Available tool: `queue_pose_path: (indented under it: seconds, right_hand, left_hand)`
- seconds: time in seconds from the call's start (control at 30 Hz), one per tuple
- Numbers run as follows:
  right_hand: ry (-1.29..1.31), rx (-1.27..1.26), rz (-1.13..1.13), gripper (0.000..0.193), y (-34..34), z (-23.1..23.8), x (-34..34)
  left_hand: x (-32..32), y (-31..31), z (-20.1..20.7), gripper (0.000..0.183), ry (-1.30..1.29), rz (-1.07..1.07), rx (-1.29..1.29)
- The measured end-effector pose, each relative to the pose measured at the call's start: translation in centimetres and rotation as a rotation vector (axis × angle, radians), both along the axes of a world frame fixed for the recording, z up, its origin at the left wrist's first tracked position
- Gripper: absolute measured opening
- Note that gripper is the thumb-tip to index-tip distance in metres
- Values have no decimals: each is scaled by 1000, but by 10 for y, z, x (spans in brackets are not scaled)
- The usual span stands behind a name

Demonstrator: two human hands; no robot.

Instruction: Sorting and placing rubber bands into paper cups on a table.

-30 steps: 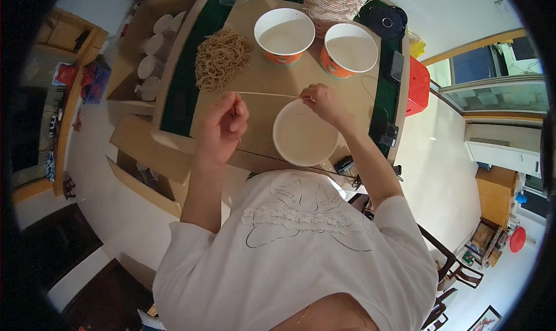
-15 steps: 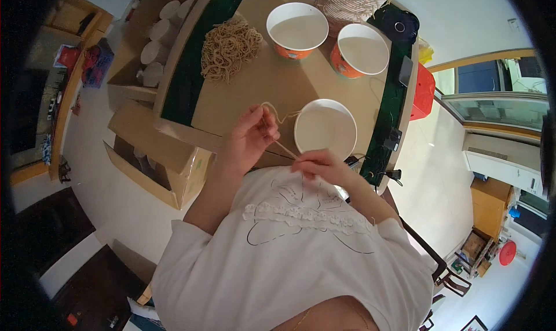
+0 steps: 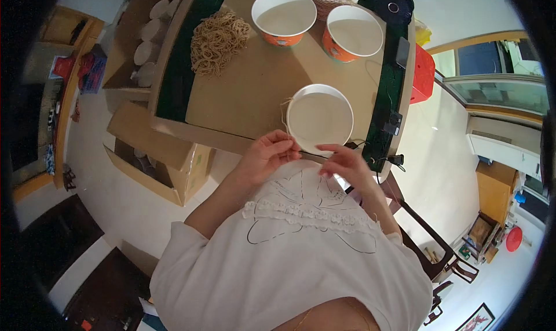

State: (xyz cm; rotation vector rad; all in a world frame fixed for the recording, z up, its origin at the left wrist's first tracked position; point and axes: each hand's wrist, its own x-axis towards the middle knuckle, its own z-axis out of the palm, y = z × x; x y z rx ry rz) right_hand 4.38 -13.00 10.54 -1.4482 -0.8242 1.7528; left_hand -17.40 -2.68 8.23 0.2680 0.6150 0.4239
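The person's left hand (image 3: 273, 154) keeps its fingers pinched together below the rim, apparently on a tan band (image 3: 283, 115); the right hand (image 3: 346, 166) has its fingers loosely spread, and I can't tell if they hold anything. The step looks like working the band beside the near tub (image 3: 319, 119), likely calling for a right-hand pinch. That tub sits at the tabletop's (image 3: 174, 96) near edge, seemingly empty; beyond lie a tan heap (image 3: 220, 41), then 2 orange-sided tubs (image 3: 284, 15), showing only white insides
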Motion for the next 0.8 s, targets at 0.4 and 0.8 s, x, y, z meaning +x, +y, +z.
queue_pose_path:
  seconds: [0.4, 0.8]
  right_hand:
    - [111, -12, -112, 31, -9, 8, -16]
    - [232, 84, -346, 11, -40, -31, 23]
  left_hand:
    - [17, -1, 18, 7, -38, -19, 33]
    - [33, -45, 6, 11, 62, 145, -51]
